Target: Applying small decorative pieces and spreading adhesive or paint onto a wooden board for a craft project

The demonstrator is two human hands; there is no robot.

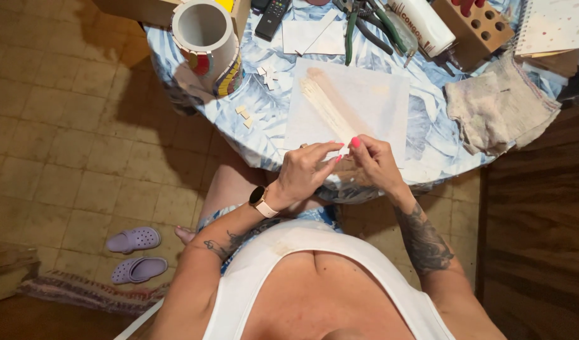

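Worn beige floor tiles (69, 126) surround a round table covered in a pale blue leaf-patterned cloth (270, 119), seen from above by someone seated at it. Both hands meet at the near edge of the table. The left hand (302, 173), with a pink-strapped watch on its wrist, has its fingers drawn together, pinching the near end of a bundle of thin pale wooden strips (324, 107). The right hand (374, 162), with bright pink nails, also pinches that same end from the other side, thumb and fingers closed on it. The strips run diagonally away from the hands across a white sheet of paper (377, 104) lying flat on the cloth. Farther back stand a wide white cylinder with colourful mosaic pieces on its side (207, 44), a black remote control (273, 17), green-handled pliers (352, 31) and a wooden block with round holes (478, 28). A crumpled grey rag (497, 107) lies to the right. Two lilac clogs (135, 252) sit on the floor.
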